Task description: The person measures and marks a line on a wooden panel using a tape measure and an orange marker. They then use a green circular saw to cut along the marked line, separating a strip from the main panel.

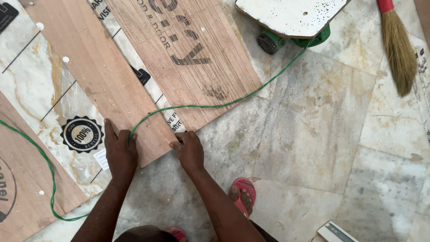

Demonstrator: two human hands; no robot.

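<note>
Plywood strip (pixel 107 76), long and narrow, lying on a slant across the marble floor (pixel 322 134); its near end sits under both of my hands.

Left hand (pixel 120 150): flat, fingers spread, palm pressing down on the strip's near end. It grips nothing.

Right hand (pixel 190 150): at the strip's near right corner, fingers curled at the edge. I cannot tell whether they pinch something small or only press on the wood.

Green cable (pixel 215 105): runs from the green power tool (pixel 286 40) at the far edge of the floor, across a second, printed plywood sheet (pixel 192 49), over the strip, and passes just between my hands before looping away to the left.

Marble-look laminate sheet (pixel 49 103): lies under the strip, with a round black seal printed on it.

Also present: white board (pixel 291 15) resting over the tool, broom (pixel 398 49) at the far right, red sandal (pixel 244 192) near my right forearm.

Risks, as I judge them:
- The cable lies slack across the working end; a hand or the strip's edge could snag it and tug the tool.
- The strip rests on smooth laminate; uneven pressure from one palm could let it skate sideways.
- My right fingers sit on a raw edge; splinters seem likely there.
- My foot is close to the near end and could be caught if the strip slides.
</note>
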